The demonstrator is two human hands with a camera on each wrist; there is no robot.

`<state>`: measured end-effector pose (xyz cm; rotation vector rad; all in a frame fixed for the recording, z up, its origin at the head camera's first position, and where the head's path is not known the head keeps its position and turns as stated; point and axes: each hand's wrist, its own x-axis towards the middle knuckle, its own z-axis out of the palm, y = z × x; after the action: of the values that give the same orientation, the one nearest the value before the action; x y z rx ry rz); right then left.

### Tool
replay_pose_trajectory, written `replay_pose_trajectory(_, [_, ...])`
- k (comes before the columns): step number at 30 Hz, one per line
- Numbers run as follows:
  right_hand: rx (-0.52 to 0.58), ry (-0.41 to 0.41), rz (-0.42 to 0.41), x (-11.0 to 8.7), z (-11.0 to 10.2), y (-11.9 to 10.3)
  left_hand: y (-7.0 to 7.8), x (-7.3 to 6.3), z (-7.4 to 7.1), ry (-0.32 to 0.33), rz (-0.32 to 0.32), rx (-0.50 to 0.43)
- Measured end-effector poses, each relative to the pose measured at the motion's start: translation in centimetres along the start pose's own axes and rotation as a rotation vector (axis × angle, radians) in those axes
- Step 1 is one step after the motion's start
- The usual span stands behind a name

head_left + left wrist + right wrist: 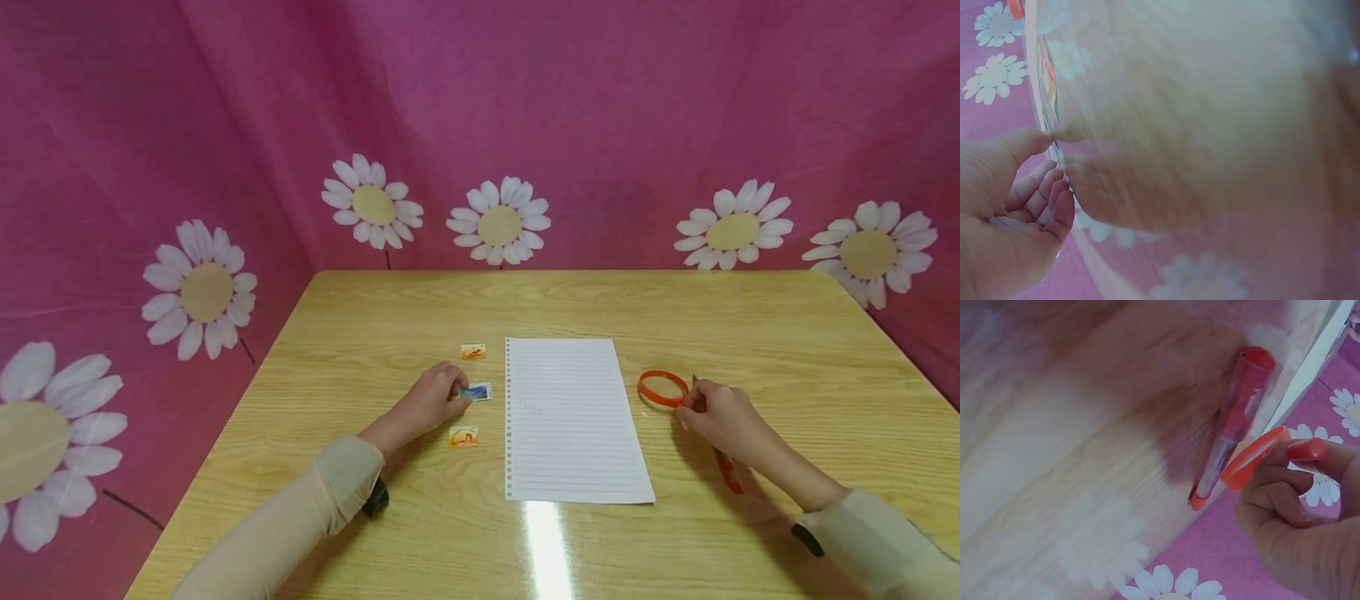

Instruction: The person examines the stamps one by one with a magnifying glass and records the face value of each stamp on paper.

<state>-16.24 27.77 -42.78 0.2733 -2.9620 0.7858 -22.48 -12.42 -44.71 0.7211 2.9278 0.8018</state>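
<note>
Three small stamp-like picture cards lie in a column left of the paper. My left hand (430,400) pinches the left end of the middle one, a blue card (477,392) with a white border; it lies flat on the table. Beyond it is one yellow-orange card (473,352), and nearer is another yellow-orange card (463,437). My right hand (731,418) grips the handle of an orange-red magnifying glass (663,403), fingers curled round it. The lens ring points left, toward the paper. Under this hand lies a red pen (1235,415) with a clear barrel, partly hidden in the head view.
A sheet of lined, hole-punched paper (577,433) lies between the hands, with faint pencil-like marks at its left. The wooden table (390,325) is glossy and reflects a bright light. Pink curtains (600,100) with white daisies hang behind and at the sides.
</note>
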Motion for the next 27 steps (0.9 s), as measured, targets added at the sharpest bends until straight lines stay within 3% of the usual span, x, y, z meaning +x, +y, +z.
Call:
replay_pose_trajectory(7, [-0.068, -0.011, -0.012, 0.2, 0.7, -0.1, 0.1, 0.0, -0.1, -0.012, 0.001, 0.003])
replay_pose_trajectory(17, [-0.142, -0.106, -0.014, -0.1, 1.6, -0.6, 0.2, 0.0, -0.3, -0.013, 0.013, 0.008])
replay_pose_trajectory(27, [-0.119, -0.064, -0.039, -0.3, 1.3, -0.6, 0.1, -0.3, -0.4, 0.015, 0.026, -0.032])
